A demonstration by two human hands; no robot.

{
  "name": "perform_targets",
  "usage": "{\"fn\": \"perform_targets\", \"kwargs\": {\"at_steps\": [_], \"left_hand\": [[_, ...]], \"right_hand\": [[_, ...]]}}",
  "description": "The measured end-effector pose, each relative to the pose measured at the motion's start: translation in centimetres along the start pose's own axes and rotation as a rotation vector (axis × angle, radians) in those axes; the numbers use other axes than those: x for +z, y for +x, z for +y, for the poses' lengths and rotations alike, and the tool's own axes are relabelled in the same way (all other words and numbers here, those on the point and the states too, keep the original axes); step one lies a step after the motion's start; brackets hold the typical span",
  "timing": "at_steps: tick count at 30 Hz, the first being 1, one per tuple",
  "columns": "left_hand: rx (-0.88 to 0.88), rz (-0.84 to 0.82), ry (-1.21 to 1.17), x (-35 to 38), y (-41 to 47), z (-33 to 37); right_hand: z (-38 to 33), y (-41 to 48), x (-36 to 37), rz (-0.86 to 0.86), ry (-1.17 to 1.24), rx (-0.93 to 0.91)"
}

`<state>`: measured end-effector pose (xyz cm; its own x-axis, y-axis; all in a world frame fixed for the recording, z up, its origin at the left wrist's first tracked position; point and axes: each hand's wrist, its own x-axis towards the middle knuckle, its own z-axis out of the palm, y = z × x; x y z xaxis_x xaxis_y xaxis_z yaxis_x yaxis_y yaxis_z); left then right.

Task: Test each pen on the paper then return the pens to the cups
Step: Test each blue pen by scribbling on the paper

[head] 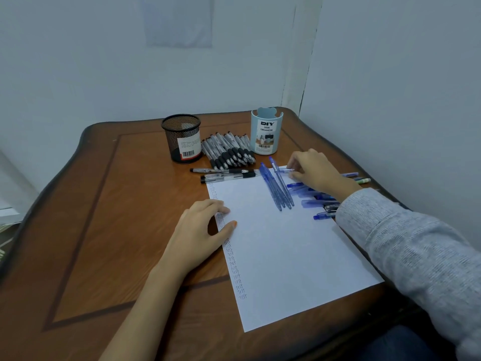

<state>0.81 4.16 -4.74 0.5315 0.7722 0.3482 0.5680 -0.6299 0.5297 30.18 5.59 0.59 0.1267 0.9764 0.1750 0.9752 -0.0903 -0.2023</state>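
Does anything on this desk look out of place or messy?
Nothing spilled or broken. The odd one out is a pale green pen at the right edge of the brown wooden table, among loose blue pens. The black mesh cup looks empty while black pens lie heaped beside it.

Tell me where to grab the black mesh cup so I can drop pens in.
Probably best: wrap the left hand round the side wall of the black mesh cup, coming from its left. It stands upright, mouth open, so keep the rim free; black pens crowd its right side.
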Motion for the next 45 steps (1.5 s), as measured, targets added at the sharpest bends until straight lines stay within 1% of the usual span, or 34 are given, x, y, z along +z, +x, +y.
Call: {"fn": "perform_targets", "kwargs": {"at_steps": [4,8,13,21,24,25,29,30,31,34,35,38,39,40,43,45], "left_hand": [[-0.001,-0.007,0.010,0.0,0.0,0.0],[0.000,-0.007,0.013,-0.1,0.0,0.0],[-0.002,-0.011,-0.011,-0.1,0.0,0.0],[-0.001,-0.012,0.010,-0.2,0.1,0.4],[0.001,-0.009,0.025,-0.1,0.0,0.3],[-0.001,-0.011,0.032,-0.1,0.0,0.3],[-0.011,-0.026,0.047,0.0,-0.1,0.4],[-0.009,-0.025,0.047,0.0,-0.1,0.5],[-0.007,-0.024,0.049,0.0,-0.1,0.6],[-0.006,-0.026,0.059,-0.1,-0.3,0.8],[-0.006,-0.029,0.062,-0.1,-0.3,0.8],[0.001,-0.030,0.079,-0.1,-0.4,0.9],[0.003,-0.028,0.084,-0.1,-0.4,0.9],[0.002,-0.028,0.085,-0.1,-0.4,0.8],[0.003,-0.025,0.077,0.0,-0.5,0.9],[0.004,-0.023,0.077,-0.1,-0.5,1.0]], "right_hand": [[-0.4,0.2,-0.2,0.070,-0.022,-0.061],[-0.7,-0.2,-0.9,0.125,-0.084,-0.064],[-2.3,-1.9,-2.4,0.177,-0.080,-0.021],[-6.3,-6.0,-3.4,0.257,-0.132,-0.212],[-7.4,-7.3,-3.2,0.330,-0.013,-0.327],[-7.8,-7.6,-3.3,0.323,0.011,-0.365],[-8.9,-8.9,-3.3,0.180,0.058,-0.450],[-9.2,-9.2,-3.3,0.185,0.132,-0.441],[-9.5,-9.7,-3.3,0.189,0.269,-0.395],[-10.7,-11.1,-3.6,0.131,0.852,-0.180],[-11.0,-11.4,-3.6,0.091,0.950,-0.118],[-11.5,-12.4,-3.3,-0.122,1.143,0.091],[-11.7,-12.8,-2.9,-0.179,1.196,0.160],[-11.9,-13.2,-2.4,-0.199,1.223,0.207],[-12.2,-14.6,-0.5,-0.110,1.173,0.240],[-12.5,-15.4,0.6,-0.049,1.220,0.277]]}}
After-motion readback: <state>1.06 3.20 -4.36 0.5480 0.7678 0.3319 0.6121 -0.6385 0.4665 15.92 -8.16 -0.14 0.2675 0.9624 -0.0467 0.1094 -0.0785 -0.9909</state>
